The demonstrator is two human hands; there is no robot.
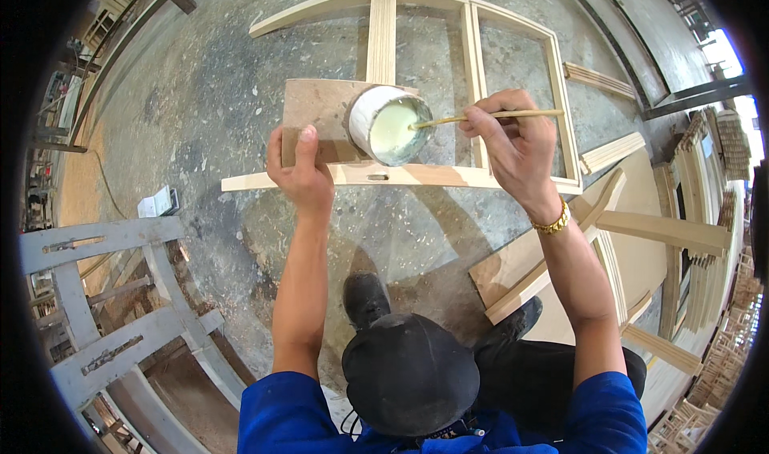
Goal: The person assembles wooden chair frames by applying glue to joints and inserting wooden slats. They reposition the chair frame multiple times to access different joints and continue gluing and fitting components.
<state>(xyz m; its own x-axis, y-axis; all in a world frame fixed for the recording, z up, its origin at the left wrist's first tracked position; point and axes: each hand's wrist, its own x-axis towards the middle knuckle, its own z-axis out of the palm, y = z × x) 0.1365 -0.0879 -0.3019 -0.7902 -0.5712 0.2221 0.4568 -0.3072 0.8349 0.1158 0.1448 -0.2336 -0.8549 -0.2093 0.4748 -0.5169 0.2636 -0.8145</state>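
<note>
My left hand point(303, 166) grips the near left edge of a flat brown board point(312, 106), thumb on top. A round white tub point(363, 122) with a stained rim sits on the board's right part, its mouth facing up toward me. Pale creamy liquid point(391, 138) lies inside it. My right hand point(517, 142), a gold-coloured bracelet at its wrist, pinches a thin wooden stick point(538, 113). The stick's left tip dips into the liquid. Beyond and partly below the board, a pale wooden frame point(381, 34) with curved sides and crosspieces rests on the floor.
Grey slatted wooden structures point(120, 342) stand at the lower left, near a small pale box point(159, 202). To the right lie loose wooden pieces point(613, 151), a large flat panel point(641, 206) and stacked lumber point(697, 182). A metal-legged table point(657, 38) stands at the upper right.
</note>
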